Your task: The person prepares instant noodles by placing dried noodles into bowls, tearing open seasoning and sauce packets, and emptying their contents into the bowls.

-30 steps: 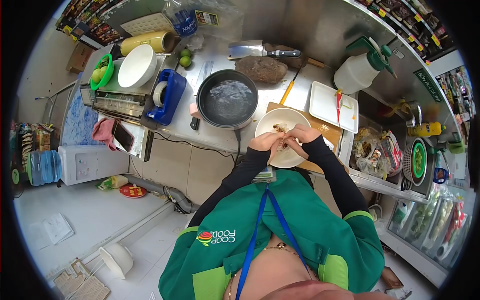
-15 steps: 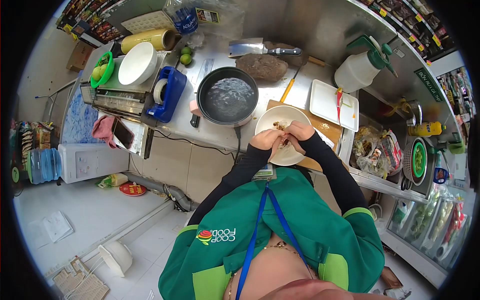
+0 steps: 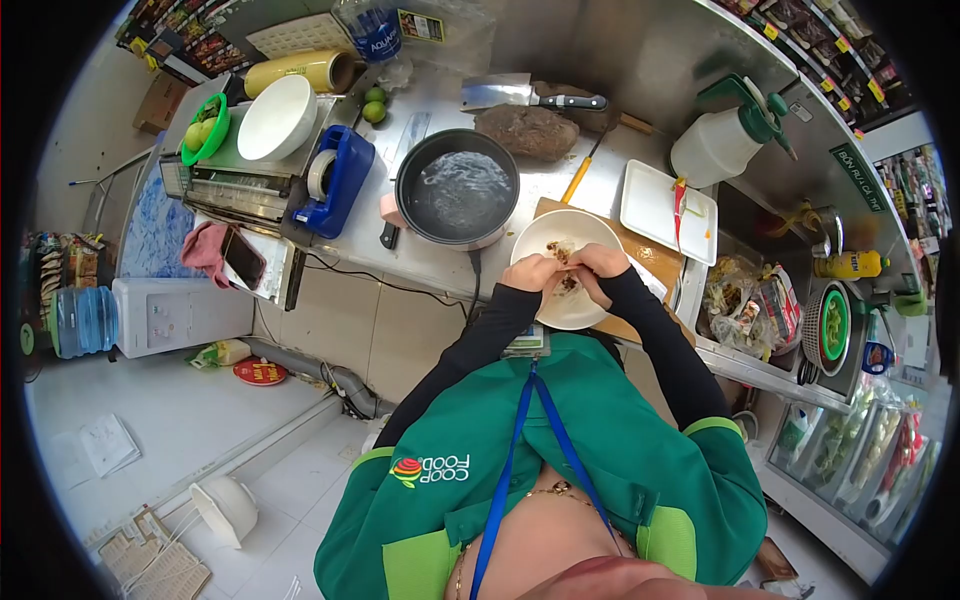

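Observation:
Both of my hands meet over a white bowl that rests partly on a wooden board. My left hand has its fingers closed, pinching at something too small to make out. Against its fingertips, my right hand is closed in a similar pinch. Small dark brown bits and pale pieces lie in the bowl under and beyond my fingers. To the left of the bowl is a dark round pot of clear liquid.
Behind the pot lie a cleaver and a brown block. A white tray with a red-handled peeler, a sprayer and a sink with bags are at right. A blue tape dispenser stands left.
The camera view has shifted slightly. My hands stay together over the bowl, with only small movements of the fingers.

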A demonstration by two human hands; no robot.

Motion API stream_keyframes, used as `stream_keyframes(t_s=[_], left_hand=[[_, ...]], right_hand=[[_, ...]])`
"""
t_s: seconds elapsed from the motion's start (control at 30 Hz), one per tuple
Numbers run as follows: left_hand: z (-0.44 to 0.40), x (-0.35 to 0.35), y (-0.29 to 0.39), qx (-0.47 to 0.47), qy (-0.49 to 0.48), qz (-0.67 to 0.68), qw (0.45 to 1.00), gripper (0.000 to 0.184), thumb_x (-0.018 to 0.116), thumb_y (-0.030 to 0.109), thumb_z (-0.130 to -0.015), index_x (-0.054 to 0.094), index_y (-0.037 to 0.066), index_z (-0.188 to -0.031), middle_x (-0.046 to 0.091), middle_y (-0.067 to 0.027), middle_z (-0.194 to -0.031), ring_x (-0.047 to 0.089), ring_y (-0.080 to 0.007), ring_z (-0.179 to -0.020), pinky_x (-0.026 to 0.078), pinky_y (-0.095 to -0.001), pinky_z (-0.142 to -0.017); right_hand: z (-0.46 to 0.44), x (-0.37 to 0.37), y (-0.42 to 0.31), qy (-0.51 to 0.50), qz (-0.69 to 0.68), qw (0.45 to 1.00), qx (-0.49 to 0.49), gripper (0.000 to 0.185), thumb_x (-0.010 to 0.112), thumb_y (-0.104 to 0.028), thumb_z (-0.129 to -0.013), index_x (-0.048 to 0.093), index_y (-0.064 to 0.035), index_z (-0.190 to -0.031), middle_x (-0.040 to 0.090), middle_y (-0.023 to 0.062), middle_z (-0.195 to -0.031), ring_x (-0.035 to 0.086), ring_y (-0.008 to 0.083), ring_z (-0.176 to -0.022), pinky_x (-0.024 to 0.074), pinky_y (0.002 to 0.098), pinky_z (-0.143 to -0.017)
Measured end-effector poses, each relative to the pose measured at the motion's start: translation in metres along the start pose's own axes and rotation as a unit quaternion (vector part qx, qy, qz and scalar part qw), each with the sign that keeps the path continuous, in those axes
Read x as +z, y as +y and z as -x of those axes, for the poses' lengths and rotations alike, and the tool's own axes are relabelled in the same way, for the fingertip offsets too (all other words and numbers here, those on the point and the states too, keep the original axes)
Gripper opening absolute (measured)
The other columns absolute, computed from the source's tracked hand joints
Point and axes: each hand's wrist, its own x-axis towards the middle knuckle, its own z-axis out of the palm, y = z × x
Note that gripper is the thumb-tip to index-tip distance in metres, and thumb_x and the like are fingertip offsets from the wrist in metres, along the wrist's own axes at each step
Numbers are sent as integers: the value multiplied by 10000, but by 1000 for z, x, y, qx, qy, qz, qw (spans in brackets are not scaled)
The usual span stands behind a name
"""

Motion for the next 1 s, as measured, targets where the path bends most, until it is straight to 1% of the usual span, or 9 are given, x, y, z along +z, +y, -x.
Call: stream_keyframes(t_s=[0.17,0.3,0.4,0.5,0.6,0.7,0.73,0.93,1.0], left_hand=[[0,-5,1,29,33,15,999,163,635,12,-714,638,89,-857,573,-89,-715,591,-264,-634,482,-341,-557],[-1,-3,3,32,62,35,997,186,621,-9,-706,644,84,-865,572,-85,-711,588,-259,-612,481,-328,-543],[-4,-1,8,12,72,46,996,188,635,7,-715,649,79,-888,575,-83,-714,590,-244,-603,481,-321,-543],[-5,-3,6,-11,35,45,998,188,666,47,-726,653,67,-913,597,-86,-744,612,-218,-629,489,-299,-552],[-6,-8,16,-116,-18,113,987,199,689,87,-736,652,52,-929,626,-85,-797,634,-163,-675,503,-266,-583],[-9,-15,27,-164,-39,222,960,313,700,133,-713,626,34,-1001,630,-137,-846,650,-201,-708,521,-286,-653],[-8,-12,24,-186,-69,268,943,420,686,117,-709,585,19,-1105,636,-150,-927,658,-200,-751,525,-271,-678],[2,6,12,-135,-32,305,942,445,639,64,-719,538,19,-1150,632,-159,-934,646,-256,-798,520,-301,-669],[-1,3,11,-87,-27,216,972,388,627,68,-731,557,36,-1112,627,-149,-898,628,-282,-785,510,-332,-662]], right_hand=[[4,0,0,-35,-11,999,11,182,571,43,-685,579,-27,-853,579,138,-741,570,321,-687,458,357,-609],[4,4,-2,-20,38,999,-7,211,559,47,-673,564,-35,-868,569,143,-745,566,330,-677,458,371,-602],[1,7,-4,-5,67,998,-6,190,553,27,-702,548,-40,-880,560,152,-752,566,348,-683,458,398,-599],[2,13,1,23,60,998,18,149,558,19,-717,556,-39,-853,562,151,-746,568,351,-689,458,401,-601],[0,9,-2,47,30,998,38,113,567,7,-725,581,-31,-830,582,153,-754,581,344,-697,473,387,-613],[-1,3,-11,43,-32,994,94,201,575,-4,-740,590,-4,-940,589,138,-755,614,246,-750,501,307,-612],[-1,-1,-14,26,-70,991,113,274,583,-19,-750,582,7,-1023,598,132,-810,622,200,-779,516,276,-621],[3,-5,-22,-19,-73,990,121,348,612,-15,-734,564,-10,-1078,582,136,-912,613,200,-778,523,282,-616],[7,-2,-18,4,-46,994,100,361,616,-22,-724,565,-15,-1082,580,132,-848,601,242,-753,500,313,-636]])
